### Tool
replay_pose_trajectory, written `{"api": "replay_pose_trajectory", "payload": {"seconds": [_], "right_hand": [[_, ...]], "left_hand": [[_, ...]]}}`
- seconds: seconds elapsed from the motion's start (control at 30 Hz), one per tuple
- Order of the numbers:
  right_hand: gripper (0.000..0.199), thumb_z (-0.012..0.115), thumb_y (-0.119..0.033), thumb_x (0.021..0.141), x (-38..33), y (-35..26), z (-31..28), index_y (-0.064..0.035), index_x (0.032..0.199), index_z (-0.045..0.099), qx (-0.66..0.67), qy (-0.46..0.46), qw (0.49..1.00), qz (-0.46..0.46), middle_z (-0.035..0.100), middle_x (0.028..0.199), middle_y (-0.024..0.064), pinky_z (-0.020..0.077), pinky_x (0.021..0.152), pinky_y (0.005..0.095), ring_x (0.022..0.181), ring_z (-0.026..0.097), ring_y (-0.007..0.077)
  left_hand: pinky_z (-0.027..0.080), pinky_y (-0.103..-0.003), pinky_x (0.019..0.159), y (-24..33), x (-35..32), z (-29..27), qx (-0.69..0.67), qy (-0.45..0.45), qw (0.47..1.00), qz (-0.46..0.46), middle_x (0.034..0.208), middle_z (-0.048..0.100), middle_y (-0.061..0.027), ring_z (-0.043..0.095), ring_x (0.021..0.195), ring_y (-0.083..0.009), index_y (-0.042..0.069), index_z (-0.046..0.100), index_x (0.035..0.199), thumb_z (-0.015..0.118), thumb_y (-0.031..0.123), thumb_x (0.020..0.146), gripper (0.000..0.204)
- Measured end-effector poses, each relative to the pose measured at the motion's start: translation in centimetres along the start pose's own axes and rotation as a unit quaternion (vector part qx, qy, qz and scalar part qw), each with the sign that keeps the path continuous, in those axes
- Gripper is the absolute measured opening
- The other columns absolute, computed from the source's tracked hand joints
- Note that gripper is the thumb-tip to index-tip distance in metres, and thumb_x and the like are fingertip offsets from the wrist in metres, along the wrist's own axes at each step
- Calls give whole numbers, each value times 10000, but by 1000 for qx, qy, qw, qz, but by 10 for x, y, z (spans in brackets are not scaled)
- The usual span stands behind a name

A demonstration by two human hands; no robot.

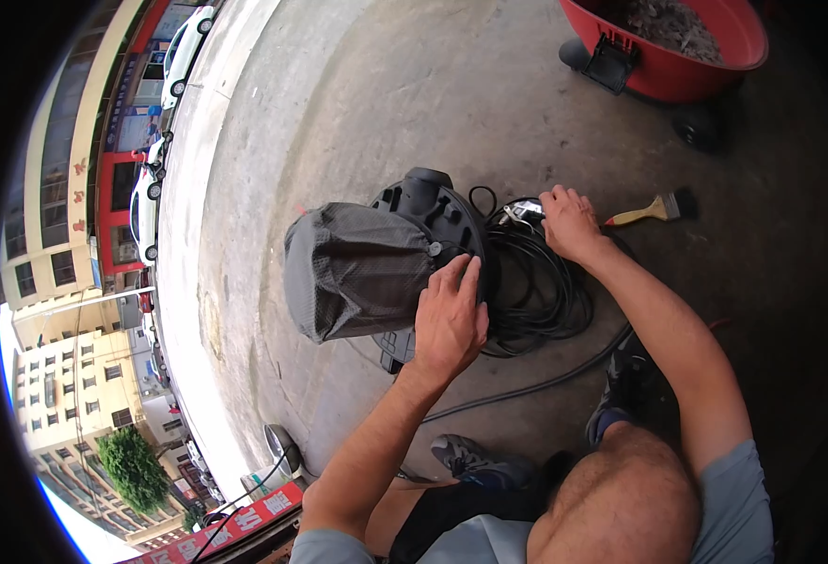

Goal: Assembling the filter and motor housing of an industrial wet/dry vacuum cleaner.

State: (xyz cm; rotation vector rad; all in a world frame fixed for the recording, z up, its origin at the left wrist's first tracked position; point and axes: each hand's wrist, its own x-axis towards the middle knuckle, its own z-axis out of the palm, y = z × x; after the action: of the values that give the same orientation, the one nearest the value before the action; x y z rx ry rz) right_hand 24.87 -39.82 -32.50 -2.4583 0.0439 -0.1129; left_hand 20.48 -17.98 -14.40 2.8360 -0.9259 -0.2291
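A grey cloth filter bag (353, 273) covers part of a black vacuum cleaner head (423, 197) lying on the concrete. My left hand (449, 315) grips the bag's gathered edge, close to a small round cord toggle (435, 250); some fingertips are hidden. To the right, my right hand (572, 224) is closed at a shiny silver piece (525, 211) above a coil of black cable (550, 301). What this piece is, I cannot make out. A paintbrush (656, 208) with a yellow handle and dark bristles lies just right of that hand.
A red wheeled tub (715, 80) with grey debris inside stands at the far right. A dark hose or cable (527, 387) runs across the floor before my shoes (475, 461). Leftward are a bright street, parked white cars (184, 56) and buildings.
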Motion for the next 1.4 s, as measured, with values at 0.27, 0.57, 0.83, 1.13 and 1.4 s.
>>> {"api": "replay_pose_trajectory", "payload": {"seconds": [0.27, 0.57, 0.83, 1.13, 1.4], "right_hand": [[282, 619, -73, 838, 30, -11, -53, -35, 1112, 566, -42, -248, 967, 45, 616, 1140, 209, 507, 899, 522, 1078, 623, 416], [315, 623, -50, 823, 0, 2, -48, -14, 1124, 539, -55, -181, 982, -15, 577, 1154, 213, 492, 946, 521, 1135, 582, 401], [269, 599, -49, 793, -8, -6, -36, -30, 1056, 546, 32, -194, 980, -25, 582, 1068, 220, 496, 879, 525, 1047, 619, 402], [412, 680, -251, 887, 30, -21, -151, -14, 1210, 582, 405, -439, 791, 132, 649, 937, 71, 529, 534, 265, 565, 639, 126], [312, 660, -202, 899, 54, -50, -139, -37, 1159, 612, 443, -370, 811, 95, 707, 968, 56, 503, 497, 276, 523, 587, 97]], "left_hand": [[394, -455, 1058, -6, -17, 16, 2, -74, 997, -31, 1469, 450, -184, 427, 1391, -329, -27, 388, 1464, 672, 118, 839, 702], [278, -496, 1183, -13, 5, 22, 38, 25, 998, -42, 1536, 365, -244, 318, 1455, -394, -38, 385, 1473, 673, 155, 845, 717], [207, -509, 1217, -15, 8, 39, 34, -27, 998, -50, 1579, 276, -279, 237, 1488, -426, -48, 331, 1500, 672, 209, 873, 759], [209, -502, 1217, -22, 2, 42, -10, -13, 999, -36, 1593, 265, -261, 213, 1499, -422, -39, 352, 1495, 667, 212, 900, 718], [242, -501, 1207, -11, -7, 44, -52, 11, 998, -41, 1587, 291, -244, 253, 1487, -419, -40, 362, 1487, 645, 104, 874, 690]]}}
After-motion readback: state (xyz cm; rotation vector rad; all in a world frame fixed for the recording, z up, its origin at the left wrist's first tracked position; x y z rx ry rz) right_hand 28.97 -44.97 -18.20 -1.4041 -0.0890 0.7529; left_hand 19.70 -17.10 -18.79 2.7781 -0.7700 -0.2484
